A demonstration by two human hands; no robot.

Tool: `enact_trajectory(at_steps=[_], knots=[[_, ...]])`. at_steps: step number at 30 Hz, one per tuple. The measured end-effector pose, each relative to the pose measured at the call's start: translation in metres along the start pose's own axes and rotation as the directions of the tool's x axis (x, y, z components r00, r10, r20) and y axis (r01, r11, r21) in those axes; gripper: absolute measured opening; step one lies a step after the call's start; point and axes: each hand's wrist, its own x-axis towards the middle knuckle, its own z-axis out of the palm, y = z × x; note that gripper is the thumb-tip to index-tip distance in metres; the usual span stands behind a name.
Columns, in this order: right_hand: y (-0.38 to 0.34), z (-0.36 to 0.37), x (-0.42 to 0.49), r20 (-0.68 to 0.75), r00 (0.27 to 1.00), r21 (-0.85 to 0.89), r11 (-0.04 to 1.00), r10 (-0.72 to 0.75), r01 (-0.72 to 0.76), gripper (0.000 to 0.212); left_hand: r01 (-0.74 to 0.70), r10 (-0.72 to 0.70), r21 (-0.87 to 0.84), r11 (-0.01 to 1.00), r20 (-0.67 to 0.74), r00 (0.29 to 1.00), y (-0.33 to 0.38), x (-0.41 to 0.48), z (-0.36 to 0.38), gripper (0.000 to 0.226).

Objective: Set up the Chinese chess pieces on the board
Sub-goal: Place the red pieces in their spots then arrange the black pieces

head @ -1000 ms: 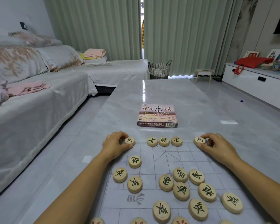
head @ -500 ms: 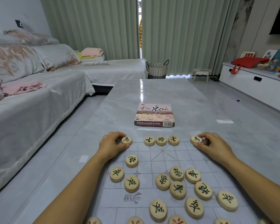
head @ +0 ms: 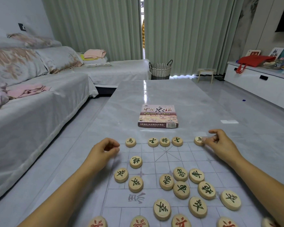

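Note:
A translucent gridded board (head: pixel 195 158) lies on the grey marble table (head: pixel 170 95). Along its far row stand round wooden green-lettered pieces: a horse piece (head: pixel 130 142), an advisor (head: pixel 153 142), the general (head: pixel 164 141), a second advisor (head: pixel 177 141) and a right horse piece (head: pixel 198 140). My left hand (head: pixel 105 150) lies curled just left of the left horse piece, holding nothing and apart from it. My right hand (head: pixel 220 145) pinches the right edge of the right horse piece. Several loose green pieces (head: pixel 181 189) lie scattered mid-board, and red-lettered ones (head: pixel 181 221) lie along the near edge.
The chess box (head: pixel 158 116) lies flat on the table beyond the board. A grey sofa (head: pixel 31 104) runs along the left, and a white cabinet (head: pixel 256 82) stands at the right. A wicker basket (head: pixel 160 69) is past the table's far end.
My left hand has let go of the left horse piece and drawn back to the left. My right hand stays at the right horse piece.

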Motion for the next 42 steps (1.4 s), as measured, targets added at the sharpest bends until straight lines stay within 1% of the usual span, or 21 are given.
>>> enact_trajectory(at_steps=[3, 6, 9, 12, 14, 16, 18, 20, 21, 22, 23, 25, 26, 27, 28, 29, 32, 35, 37, 39, 42], knots=[[0.001, -0.002, 0.000, -0.012, 1.000, 0.070, 0.998, 0.008, -0.007, 0.033, 0.034, -0.024, -0.082, 0.996, 0.119, 0.993, -0.007, -0.026, -0.003, 0.007], [0.002, -0.002, 0.000, -0.019, 1.000, 0.076, 0.997, 0.021, -0.020, 0.027, 0.004, 0.015, -0.129, 0.992, 0.147, 0.989, -0.010, -0.036, -0.002, 0.012], [0.003, -0.003, 0.001, -0.053, 0.998, 0.121, 0.992, 0.030, -0.024, 0.024, -0.015, 0.043, -0.140, 0.990, 0.198, 0.979, -0.011, -0.036, -0.005, 0.035], [0.001, -0.005, 0.000, -0.071, 0.997, 0.183, 0.983, 0.038, -0.025, 0.021, -0.049, 0.049, -0.007, 0.999, 0.280, 0.959, -0.012, -0.035, -0.007, 0.041], [-0.001, -0.007, -0.002, -0.063, 0.996, 0.225, 0.974, 0.055, -0.040, 0.019, -0.122, 0.074, 0.135, 0.983, 0.317, 0.946, -0.014, -0.033, -0.006, 0.050], [-0.004, -0.008, -0.002, -0.042, 0.997, 0.214, 0.975, 0.064, -0.054, 0.016, -0.180, 0.096, 0.232, 0.956, 0.333, 0.938, -0.015, -0.031, -0.004, 0.054], [-0.008, -0.008, -0.005, -0.059, 0.997, 0.117, 0.992, 0.048, -0.041, 0.018, -0.207, 0.111, 0.277, 0.938, 0.327, 0.938, -0.018, -0.030, -0.004, 0.051], [-0.018, -0.005, -0.012, -0.105, 0.994, -0.034, 0.999, -0.025, 0.021, 0.024, -0.215, 0.114, 0.300, 0.929, 0.321, 0.940, -0.019, -0.029, -0.004, 0.048], [-0.029, -0.002, -0.019, -0.116, 0.991, -0.058, 0.997, -0.062, 0.055, 0.023, -0.214, 0.112, 0.305, 0.928, 0.319, 0.941, -0.018, -0.030, -0.003, 0.047], [-0.043, 0.003, -0.027, -0.101, 0.990, -0.049, 0.994, -0.097, 0.093, 0.020, -0.209, 0.109, 0.306, 0.929, 0.315, 0.943, -0.017, -0.030, -0.002, 0.047], [-0.058, 0.009, -0.038, -0.044, 0.990, -0.030, 0.991, -0.131, 0.129, 0.016, -0.203, 0.106, 0.301, 0.932, 0.309, 0.945, -0.016, -0.030, -0.002, 0.048], [-0.088, 0.024, -0.065, 0.178, 0.963, -0.052, 0.975, -0.203, 0.216, 0.008, -0.185, 0.097, 0.290, 0.939, 0.295, 0.951, -0.016, -0.031, -0.002, 0.047], [-0.102, 0.032, -0.079, 0.317, 0.922, -0.123, 0.955, -0.220, 0.270, 0.005, -0.183, 0.097, 0.288, 0.940, 0.288, 0.953, -0.015, -0.032, -0.001, 0.047], [-0.114, 0.040, -0.094, 0.439, 0.872, -0.202, 0.921, -0.218, 0.332, 0.011, -0.184, 0.100, 0.288, 0.940, 0.281, 0.954, -0.015, -0.032, -0.001, 0.046], [-0.124, 0.047, -0.106, 0.522, 0.830, -0.277, 0.881, -0.197, 0.384, 0.022, -0.185, 0.105, 0.288, 0.940, 0.273, 0.956, -0.015, -0.033, -0.001, 0.046], [-0.132, 0.054, -0.117, 0.562, 0.809, -0.347, 0.838, -0.174, 0.421, 0.032, -0.186, 0.109, 0.287, 0.940, 0.265, 0.958, -0.015, -0.033, 0.000, 0.045], [-0.148, 0.077, -0.133, 0.578, 0.797, -0.477, 0.720, -0.176, 0.504, 0.049, -0.179, 0.114, 0.259, 0.949, 0.248, 0.962, -0.014, -0.033, 0.000, 0.045], [-0.149, 0.095, -0.133, 0.602, 0.775, -0.511, 0.653, -0.192, 0.558, 0.051, -0.172, 0.114, 0.235, 0.957, 0.243, 0.963, -0.016, -0.033, 0.000, 0.046], [-0.150, 0.097, -0.131, 0.613, 0.758, -0.482, 0.655, -0.222, 0.582, 0.039, -0.168, 0.113, 0.222, 0.961, 0.239, 0.964, -0.017, -0.032, 0.000, 0.049], [-0.147, 0.088, -0.125, 0.611, 0.753, -0.443, 0.683, -0.244, 0.581, 0.031, -0.156, 0.105, 0.204, 0.967, 0.238, 0.966, -0.017, -0.032, 0.001, 0.049], [-0.129, 0.055, -0.099, 0.532, 0.808, -0.394, 0.772, -0.251, 0.499, 0.032, -0.147, 0.098, 0.201, 0.969, 0.233, 0.967, -0.018, -0.031, 0.001, 0.040]])
